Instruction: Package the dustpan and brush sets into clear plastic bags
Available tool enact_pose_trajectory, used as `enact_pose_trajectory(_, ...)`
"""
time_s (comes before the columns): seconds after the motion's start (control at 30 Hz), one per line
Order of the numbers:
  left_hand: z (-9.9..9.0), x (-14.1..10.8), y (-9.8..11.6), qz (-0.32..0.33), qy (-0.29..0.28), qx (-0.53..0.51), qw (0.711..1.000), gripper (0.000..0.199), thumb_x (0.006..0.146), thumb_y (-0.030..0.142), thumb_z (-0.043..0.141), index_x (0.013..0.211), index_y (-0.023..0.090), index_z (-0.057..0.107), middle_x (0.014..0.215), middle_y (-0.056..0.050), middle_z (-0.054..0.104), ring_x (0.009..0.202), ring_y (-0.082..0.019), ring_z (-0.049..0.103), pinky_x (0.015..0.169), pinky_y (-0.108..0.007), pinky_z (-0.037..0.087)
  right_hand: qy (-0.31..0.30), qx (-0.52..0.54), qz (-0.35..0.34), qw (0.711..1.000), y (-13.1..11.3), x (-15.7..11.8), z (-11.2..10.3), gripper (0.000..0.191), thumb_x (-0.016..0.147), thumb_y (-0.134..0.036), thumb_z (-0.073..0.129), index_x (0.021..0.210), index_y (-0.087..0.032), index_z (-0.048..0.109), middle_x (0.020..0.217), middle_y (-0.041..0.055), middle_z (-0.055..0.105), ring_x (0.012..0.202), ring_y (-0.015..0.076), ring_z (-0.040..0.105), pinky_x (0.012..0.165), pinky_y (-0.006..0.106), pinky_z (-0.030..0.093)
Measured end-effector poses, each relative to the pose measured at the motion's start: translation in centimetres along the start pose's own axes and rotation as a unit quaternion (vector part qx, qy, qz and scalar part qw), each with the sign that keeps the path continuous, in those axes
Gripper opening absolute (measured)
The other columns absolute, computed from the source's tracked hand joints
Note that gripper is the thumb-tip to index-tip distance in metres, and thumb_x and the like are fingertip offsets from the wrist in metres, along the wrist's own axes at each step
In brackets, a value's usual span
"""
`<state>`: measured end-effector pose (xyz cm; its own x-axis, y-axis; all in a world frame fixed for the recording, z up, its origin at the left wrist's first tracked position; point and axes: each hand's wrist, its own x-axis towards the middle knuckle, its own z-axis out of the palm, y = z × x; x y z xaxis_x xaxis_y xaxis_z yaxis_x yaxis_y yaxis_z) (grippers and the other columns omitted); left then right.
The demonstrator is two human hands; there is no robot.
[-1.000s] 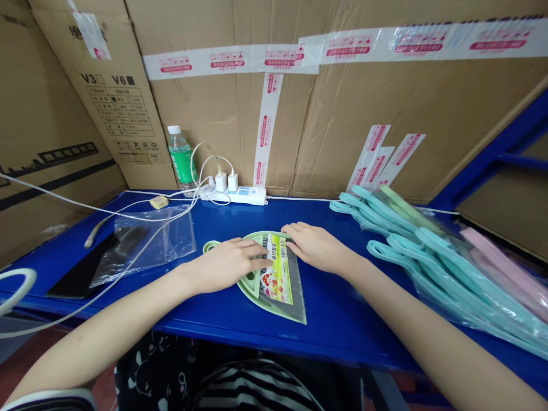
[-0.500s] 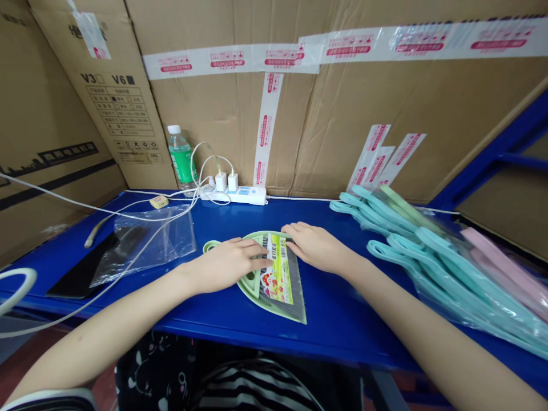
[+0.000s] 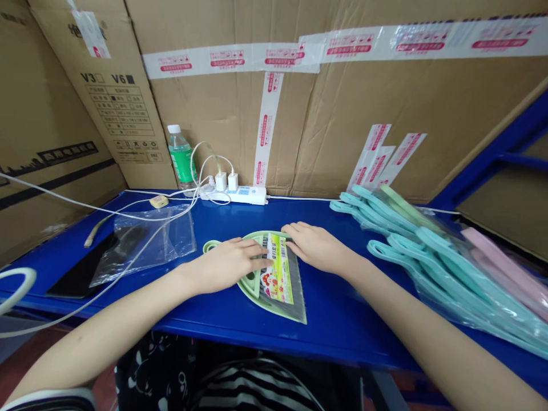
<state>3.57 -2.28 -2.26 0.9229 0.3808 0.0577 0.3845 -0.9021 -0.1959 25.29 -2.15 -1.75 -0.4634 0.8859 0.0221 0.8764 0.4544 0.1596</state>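
Note:
A light green dustpan-and-brush set (image 3: 252, 295) lies on the blue table in front of me, its round-holed handle toward the left and its straight edge toward the right. A yellow and white printed label (image 3: 282, 279) lies over its dark bristles. My left hand (image 3: 225, 264) rests on top, covering the handle side, with its fingers spread and the tips on the label. At the far right corner, my right hand (image 3: 314, 246) has its fingers curled closed on the rim. What the right fingertips pinch is partly hidden.
Bagged turquoise brush sets (image 3: 454, 274) are piled on the right with a pink one (image 3: 509, 262). To the left are a clear plastic bag (image 3: 160, 240), a black flat object (image 3: 81, 277) and loose white cables. A power strip (image 3: 248, 196) and bottle (image 3: 182, 160) stand by the cardboard.

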Motion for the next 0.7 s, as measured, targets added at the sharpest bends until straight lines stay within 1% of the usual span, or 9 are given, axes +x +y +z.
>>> enact_pose_trajectory(0.2, 0.20, -0.06, -0.06, 0.001, 0.014, 0.001, 1.000, 0.037, 0.093, 0.009, 0.047, 0.124, 0.024, 0.059, 0.124, -0.006, 0.064, 0.121, -0.019, 0.053, 0.094, -0.032, 0.043, 0.006, -0.004, -0.002, 1.000, 0.07, -0.02, 0.13, 0.015, 0.092, -0.015, 0.046, 0.103, -0.016, 0.057, 0.101, 0.0110, 0.068, 0.096, 0.0228, 0.061, 0.076, 0.031, 0.046)
enact_pose_trajectory(0.53, -0.18, -0.01, 0.06, 0.000, -0.004, -0.003, 1.000, 0.037, 0.093, 0.009, 0.045, 0.126, 0.022, 0.058, 0.126, -0.008, 0.063, 0.122, -0.020, 0.053, 0.094, -0.035, 0.044, 0.003, -0.001, -0.003, 1.000, 0.04, -0.06, -0.01, 0.015, 0.093, -0.015, 0.045, 0.103, -0.016, 0.057, 0.102, 0.0112, 0.068, 0.096, 0.0231, 0.061, 0.076, 0.031, 0.047)
enact_pose_trajectory(0.7, -0.16, 0.01, 0.08, -0.003, -0.001, -0.002, 1.000, 0.038, 0.093, 0.008, 0.044, 0.125, 0.023, 0.058, 0.125, -0.007, 0.063, 0.122, -0.019, 0.052, 0.095, -0.033, 0.042, 0.006, 0.000, -0.003, 1.000, 0.05, -0.06, 0.03, 0.015, 0.093, -0.015, 0.046, 0.102, -0.017, 0.057, 0.101, 0.0108, 0.068, 0.096, 0.0227, 0.061, 0.076, 0.031, 0.046)
